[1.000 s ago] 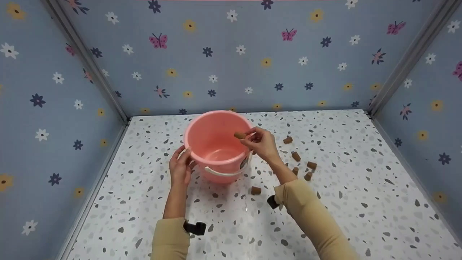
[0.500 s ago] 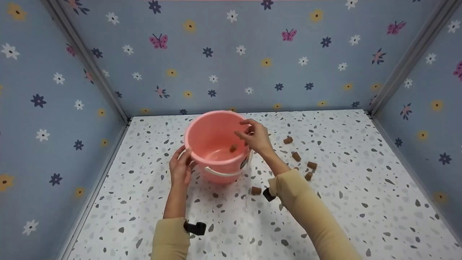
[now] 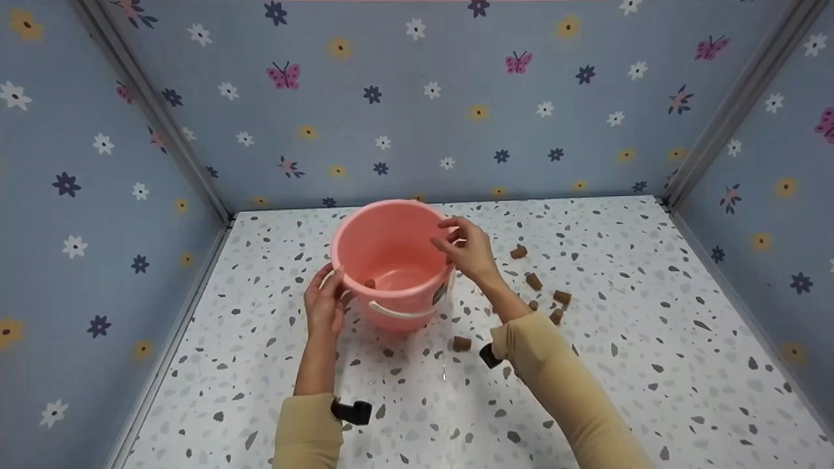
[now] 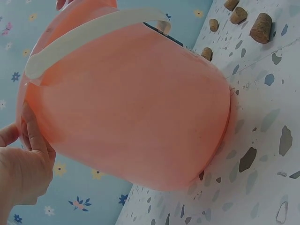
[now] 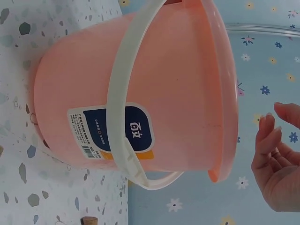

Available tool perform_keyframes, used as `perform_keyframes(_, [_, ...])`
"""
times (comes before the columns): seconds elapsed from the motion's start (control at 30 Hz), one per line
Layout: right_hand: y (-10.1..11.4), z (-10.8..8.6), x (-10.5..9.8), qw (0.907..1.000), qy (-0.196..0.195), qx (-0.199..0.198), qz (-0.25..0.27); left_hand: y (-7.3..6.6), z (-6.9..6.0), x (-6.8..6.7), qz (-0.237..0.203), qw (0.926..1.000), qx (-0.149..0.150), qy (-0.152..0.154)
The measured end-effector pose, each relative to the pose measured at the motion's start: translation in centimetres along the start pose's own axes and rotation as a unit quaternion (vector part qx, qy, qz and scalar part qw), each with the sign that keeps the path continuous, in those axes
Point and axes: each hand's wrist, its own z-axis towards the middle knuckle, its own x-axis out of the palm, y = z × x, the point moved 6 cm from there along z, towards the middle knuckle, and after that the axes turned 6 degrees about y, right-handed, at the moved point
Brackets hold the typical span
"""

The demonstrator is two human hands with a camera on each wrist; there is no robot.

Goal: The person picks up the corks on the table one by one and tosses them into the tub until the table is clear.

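A pink bucket (image 3: 399,306) with a white handle (image 3: 404,314) stands upright on the speckled surface. My left hand (image 3: 324,303) grips its rim at the left, thumb and fingers on either side, as the left wrist view also shows at the hand (image 4: 28,168). Over the right part of the rim hovers my right hand (image 3: 472,253), fingers parted and holding nothing; in the right wrist view that hand (image 5: 279,164) is apart from the bucket (image 5: 178,89). One brown cork (image 3: 370,284) shows inside the bucket, low at the left.
Several corks lie right of the bucket, among them one cork (image 3: 518,252) toward the back and another (image 3: 562,297) farther right. A cork (image 3: 462,343) lies nearer the front. Patterned blue walls (image 3: 417,117) enclose the surface at the back and sides.
The cork that my right hand pinched was let go, dropped into the bucket, and now shows farther left inside. The right fingers have parted. My left hand and the bucket have stayed in place.
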Motion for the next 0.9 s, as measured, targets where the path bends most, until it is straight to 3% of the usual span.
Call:
perform_keyframes(0.17, [2.2, -1.4, -0.6, 0.9999, 0.008, -0.004, 0.010, 0.1, 0.0, -0.1, 0.002, 1.0000, -0.001, -0.003])
perform_keyframes(0.47, [1.8, -2.4, -1.4, 0.9990, -0.008, -0.038, 0.022, 0.5, 0.5, -0.5, -0.007, 0.9995, 0.028, 0.014])
perform_keyframes(0.77, [0.7, -4.0, -1.5, 0.9959, -0.004, -0.083, 0.034, 0.1, 0.0, 0.0, -0.003, 0.9999, -0.010, -0.005])
perform_keyframes(0.9, [-0.3, -4.8, -1.7, 0.9955, -0.008, -0.087, 0.034, 0.0, -0.1, 0.1, -0.009, 0.9999, -0.008, -0.002])
